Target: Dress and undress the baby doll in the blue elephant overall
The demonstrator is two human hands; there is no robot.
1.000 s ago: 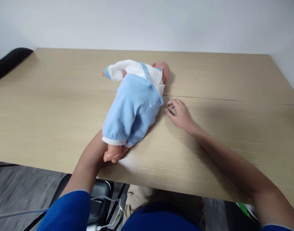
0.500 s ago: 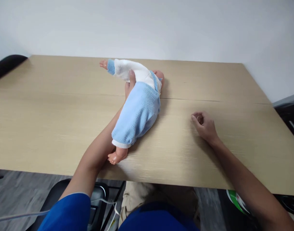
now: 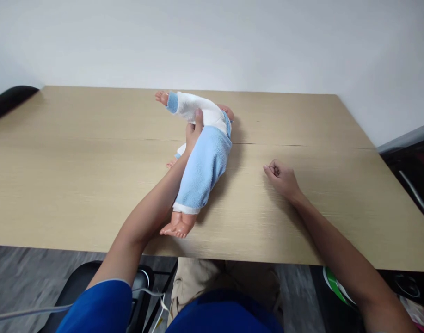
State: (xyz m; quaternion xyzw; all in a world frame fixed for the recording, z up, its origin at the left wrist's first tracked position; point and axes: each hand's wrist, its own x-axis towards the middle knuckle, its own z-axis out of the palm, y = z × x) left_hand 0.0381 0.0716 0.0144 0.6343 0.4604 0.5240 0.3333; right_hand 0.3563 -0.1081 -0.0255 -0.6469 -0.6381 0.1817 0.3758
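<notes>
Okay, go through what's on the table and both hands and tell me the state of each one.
Baby doll: on its side, tipped up off the table, dressed in blue romper and white top.
Left hand: under the doll's torso, thumb over its upper side, gripping it.
Right hand: loosely fisted, resting on the table, holding nothing.
Table: bears the doll and right hand.

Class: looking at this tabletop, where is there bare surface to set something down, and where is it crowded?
Free: the table left of the doll out to its left edge, and the stretch between the right hand and the right edge. Crowded: the middle, where the left hand has its grip on the doll.
</notes>
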